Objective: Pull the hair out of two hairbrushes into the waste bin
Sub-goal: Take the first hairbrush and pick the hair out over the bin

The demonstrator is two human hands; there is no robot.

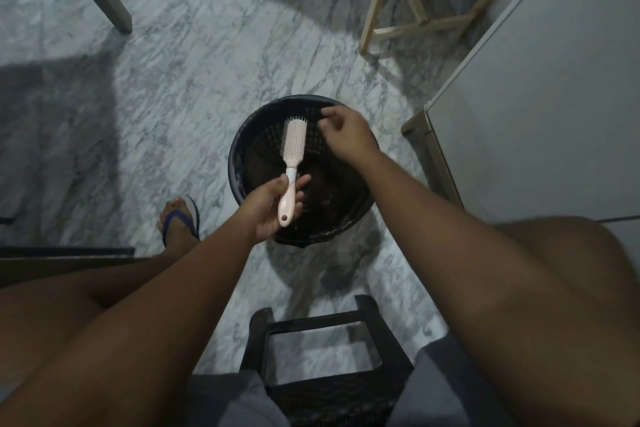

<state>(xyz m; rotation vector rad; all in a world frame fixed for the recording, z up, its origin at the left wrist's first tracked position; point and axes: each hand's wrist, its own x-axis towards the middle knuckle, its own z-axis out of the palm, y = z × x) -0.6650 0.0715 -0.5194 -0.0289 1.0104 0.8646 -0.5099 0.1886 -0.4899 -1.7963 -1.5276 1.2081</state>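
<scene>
The person sits with the waste bin [234, 163] on the floor [173, 87] between the feet, so anything pulled loose should drop straight in. The left hand [268, 206] grips the pink hairbrush [293, 146] by its handle, thumb across the top. It holds the bristle head out over the bin's open mouth with the bristles facing up, which leaves them free for the other hand to reach. The right hand [346, 133] hovers just beside the brush head, above the far side of the bin. Its fingers [330, 114] are drawn together as if in a pinch, but against the dark mesh I cannot tell whether any hair is between them. The bristles look mostly free of hair, so this brush seems nearly done. No second hairbrush is in sight. A black stool [311, 321] stands in front of the person's lap.
</scene>
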